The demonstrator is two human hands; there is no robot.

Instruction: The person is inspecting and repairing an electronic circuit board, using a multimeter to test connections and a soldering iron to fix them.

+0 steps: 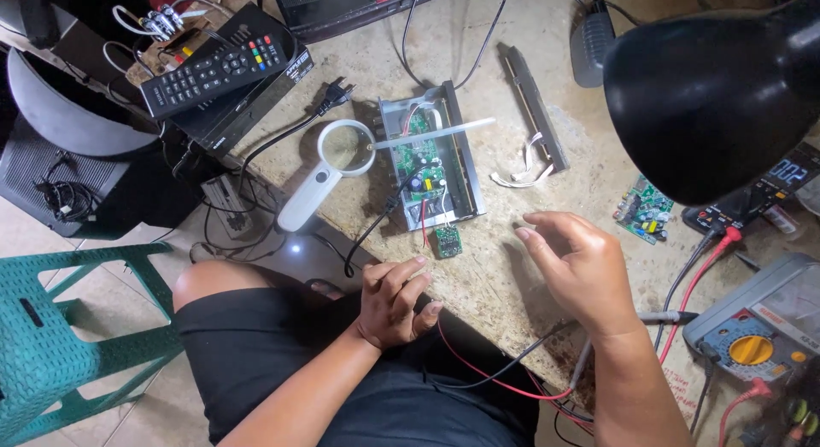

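Observation:
My left hand (395,300) rests at the near edge of the worn workbench (487,276), fingers curled loosely, beside a red wire and a black wire (478,379) that run under it; whether it grips them I cannot tell. My right hand (579,267) hovers over the bench with fingers spread, holding nothing. Just beyond both hands lies an opened metal device case (431,161) with a green circuit board inside, and a small green board (448,241) hangs off it on red wires. A white magnifying glass (329,169) lies left of the case.
A black lamp shade (713,92) overhangs the right side. Below it sit a small circuit board (645,209), a digital meter (764,186) and a grey multimeter with a yellow dial (756,332). A remote control (218,67) lies on a black box far left. A green plastic stool (73,336) stands on the floor.

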